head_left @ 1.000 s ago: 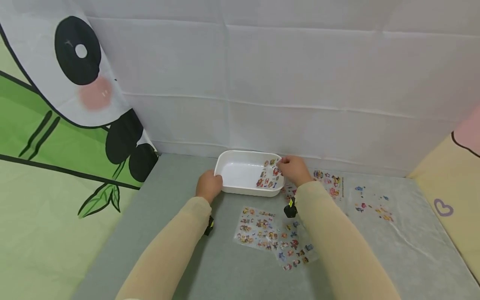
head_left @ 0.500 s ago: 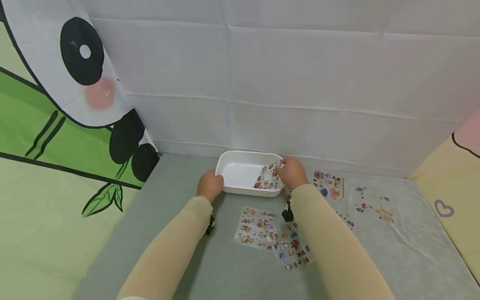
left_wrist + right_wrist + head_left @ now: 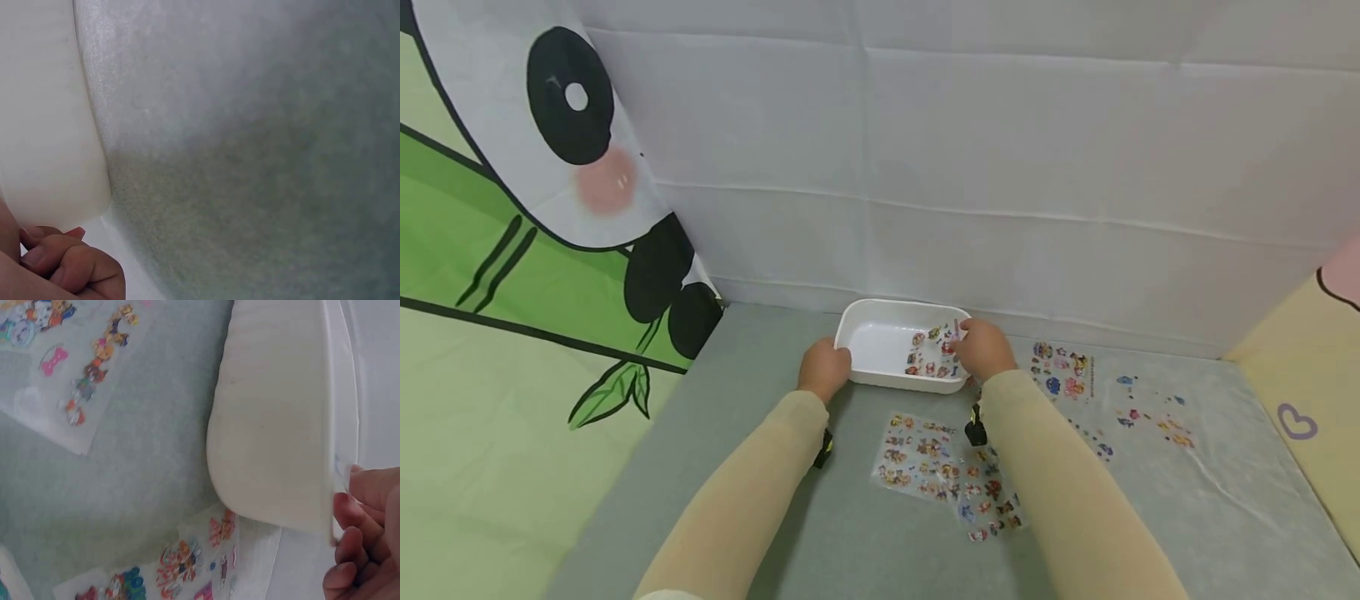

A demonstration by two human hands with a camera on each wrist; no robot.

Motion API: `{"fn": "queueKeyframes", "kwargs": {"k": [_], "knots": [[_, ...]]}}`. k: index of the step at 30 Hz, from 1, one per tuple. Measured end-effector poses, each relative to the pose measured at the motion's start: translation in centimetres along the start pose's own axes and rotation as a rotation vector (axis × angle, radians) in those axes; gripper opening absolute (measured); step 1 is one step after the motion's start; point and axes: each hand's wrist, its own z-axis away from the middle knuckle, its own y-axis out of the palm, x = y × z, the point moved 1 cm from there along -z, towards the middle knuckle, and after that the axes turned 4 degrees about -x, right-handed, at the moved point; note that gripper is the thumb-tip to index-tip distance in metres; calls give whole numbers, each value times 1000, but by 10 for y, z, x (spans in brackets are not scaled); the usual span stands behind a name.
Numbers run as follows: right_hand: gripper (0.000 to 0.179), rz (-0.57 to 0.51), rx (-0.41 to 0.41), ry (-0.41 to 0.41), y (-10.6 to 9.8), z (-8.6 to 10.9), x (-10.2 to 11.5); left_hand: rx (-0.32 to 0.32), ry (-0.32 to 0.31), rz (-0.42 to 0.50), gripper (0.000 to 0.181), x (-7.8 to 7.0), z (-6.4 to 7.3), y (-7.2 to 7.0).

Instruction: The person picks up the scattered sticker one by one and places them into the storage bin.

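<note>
A white rectangular tray point(image 3: 872, 382) stands at the back of the table, against the wall cloth. My left hand point(image 3: 825, 369) grips its left end by the rim; in the left wrist view the curled fingers point(image 3: 78, 265) sit beside the tray's pale wall point(image 3: 50, 125). At the right end, my right hand point(image 3: 987, 348) pinches the edge of a clear sticker sheet point(image 3: 931, 354) that lies inside the tray and is printed with small cartoon figures. In the right wrist view, thumb and fingers point(image 3: 353, 544) are close at the rim; the sheet is mostly hidden there.
Two overlapping sticker sheets point(image 3: 917, 457) lie on the grey table cloth point(image 3: 850, 533) in front of the tray. More sheets point(image 3: 1063, 371) lie to the right, partly under my right forearm. A sparsely printed sheet point(image 3: 1153, 412) is farther right. A white cloth wall point(image 3: 970, 167) rises behind.
My right hand has come slightly down at the tray's right end, and the sheet it pinches has shifted left inside the tray. The left hand keeps its hold on the rim.
</note>
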Motion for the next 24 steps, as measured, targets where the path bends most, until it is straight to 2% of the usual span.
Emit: {"fn": "queueKeyframes", "kwargs": {"k": [9, 14, 24], "knots": [[51, 175, -78, -127, 4, 2, -3, 5, -15, 11, 39, 0, -1, 1], [55, 168, -81, -127, 3, 5, -4, 10, -23, 15, 41, -1, -1, 2], [42, 84, -62, -118, -5, 14, -6, 10, -15, 6, 41, -2, -1, 3]]}}
